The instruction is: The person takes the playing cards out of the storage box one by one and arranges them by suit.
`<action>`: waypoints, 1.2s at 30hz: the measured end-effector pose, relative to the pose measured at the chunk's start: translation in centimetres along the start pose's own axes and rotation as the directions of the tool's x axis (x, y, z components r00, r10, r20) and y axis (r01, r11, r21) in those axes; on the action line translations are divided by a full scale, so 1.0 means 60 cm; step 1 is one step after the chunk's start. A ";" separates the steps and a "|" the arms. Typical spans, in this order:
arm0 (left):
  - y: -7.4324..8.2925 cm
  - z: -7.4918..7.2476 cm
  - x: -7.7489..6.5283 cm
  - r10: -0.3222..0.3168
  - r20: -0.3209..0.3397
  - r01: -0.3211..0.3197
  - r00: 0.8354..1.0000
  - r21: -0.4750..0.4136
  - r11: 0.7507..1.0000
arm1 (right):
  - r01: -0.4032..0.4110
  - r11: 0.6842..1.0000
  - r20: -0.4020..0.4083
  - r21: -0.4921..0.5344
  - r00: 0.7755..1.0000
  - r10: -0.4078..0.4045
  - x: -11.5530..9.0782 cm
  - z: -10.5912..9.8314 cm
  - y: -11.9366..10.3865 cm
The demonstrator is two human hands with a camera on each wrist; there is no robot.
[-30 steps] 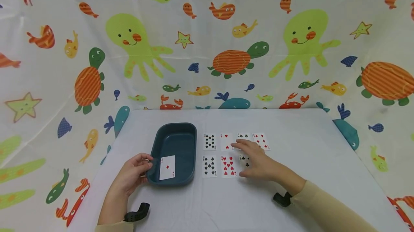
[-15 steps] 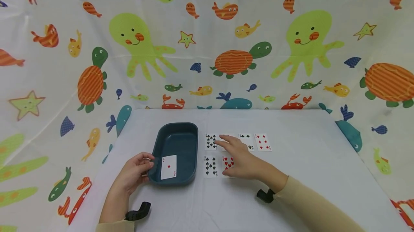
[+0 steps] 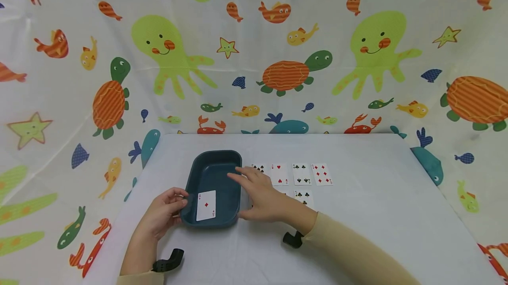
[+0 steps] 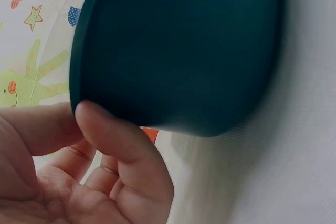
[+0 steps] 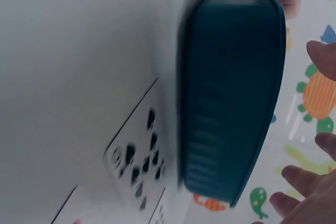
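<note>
In the head view, my left hand (image 3: 158, 216) pinches the near-left rim of a dark teal tray (image 3: 214, 171). The left wrist view shows thumb and forefinger on either side of that rim. Inside the tray, an ace of diamonds (image 3: 206, 205) lies face up. My right hand (image 3: 263, 196), its fingers spread and holding nothing, hovers by the tray's right wall and hides part of the playing cards beneath. Past its fingers show a two of hearts (image 3: 279, 174), a club card (image 3: 302, 174), a red diamond card (image 3: 322, 174) and a lower club card (image 3: 304, 196).
A spade card (image 3: 259, 167) in the back row is partly covered by my right hand. The right wrist view shows another spade card (image 5: 137, 158) close beside the tray. Behind the white table (image 3: 373, 205) hangs a sea-animal curtain (image 3: 246, 38).
My right hand has moved left across the cards to the tray's right side, uncovering the right-hand cards. My left hand keeps its hold on the tray, which stays in place.
</note>
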State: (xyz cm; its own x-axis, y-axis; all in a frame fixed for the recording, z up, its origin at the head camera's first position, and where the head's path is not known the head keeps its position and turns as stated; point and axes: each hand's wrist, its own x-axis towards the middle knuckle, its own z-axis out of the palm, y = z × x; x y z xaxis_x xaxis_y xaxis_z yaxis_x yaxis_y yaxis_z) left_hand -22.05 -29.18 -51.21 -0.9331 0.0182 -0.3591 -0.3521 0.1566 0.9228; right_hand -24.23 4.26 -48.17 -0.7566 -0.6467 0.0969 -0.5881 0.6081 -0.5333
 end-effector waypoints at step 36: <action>-0.006 -0.002 0.004 0.013 0.039 -0.012 0.999 -0.018 1.000 | 0.036 0.918 0.175 -0.395 0.984 0.037 0.139 0.112 -0.071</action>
State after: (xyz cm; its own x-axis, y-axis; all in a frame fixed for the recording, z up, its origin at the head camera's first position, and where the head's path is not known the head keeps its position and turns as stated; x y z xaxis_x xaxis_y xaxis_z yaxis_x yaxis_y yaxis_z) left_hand -22.13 -29.39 -51.62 -0.9339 0.0590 -0.3525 -0.3421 0.1387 0.9294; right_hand -26.13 -6.82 -50.73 -0.7158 -0.6947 -0.0713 -0.6802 0.7167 -0.1539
